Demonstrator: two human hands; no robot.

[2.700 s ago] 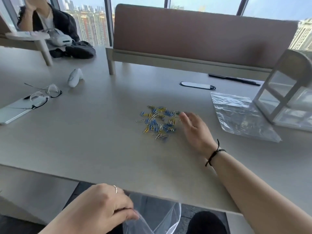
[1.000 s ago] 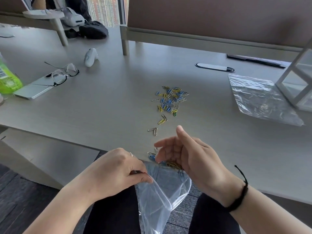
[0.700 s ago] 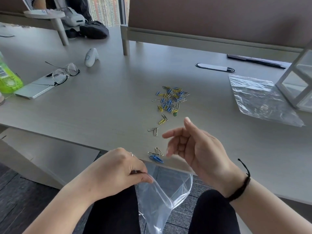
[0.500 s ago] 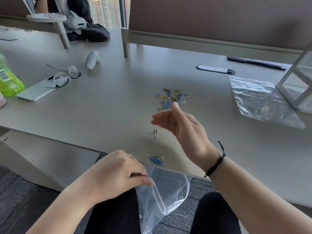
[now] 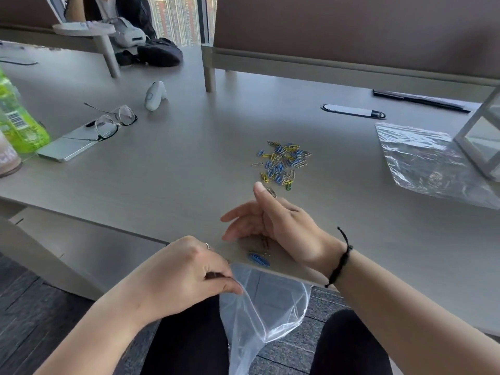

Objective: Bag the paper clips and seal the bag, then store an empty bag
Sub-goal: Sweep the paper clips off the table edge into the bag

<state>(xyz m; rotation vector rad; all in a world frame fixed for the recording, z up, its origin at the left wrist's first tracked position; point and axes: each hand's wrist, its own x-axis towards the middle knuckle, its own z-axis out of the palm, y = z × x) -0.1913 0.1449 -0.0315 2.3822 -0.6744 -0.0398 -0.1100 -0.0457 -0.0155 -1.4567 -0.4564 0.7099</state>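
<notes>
The counter [image 5: 167, 169] carries a spare bag [image 5: 424, 161] at the right and a pile of clips [image 5: 282, 162] mid-surface, a few strays [image 5: 258, 259] near its front edge. Below that edge hangs an open bag [image 5: 259, 312], its rim pinched in the left hand's [image 5: 184, 277] grip. The right hand [image 5: 273, 226] rests edgewise beside the strays, fingers relaxed, holding nothing.

1. Green bottle [image 5: 19, 123]: the frame's left edge is cutting it off.
2. Clear box [image 5: 484, 136]: the right edge is cutting it off.
3. Paper clips [image 5: 263, 243] under the right hand [image 5: 278, 226]: the fingers are partly hiding them.
4. Open bag [image 5: 259, 315]: its bottom is running off the lower edge.
</notes>
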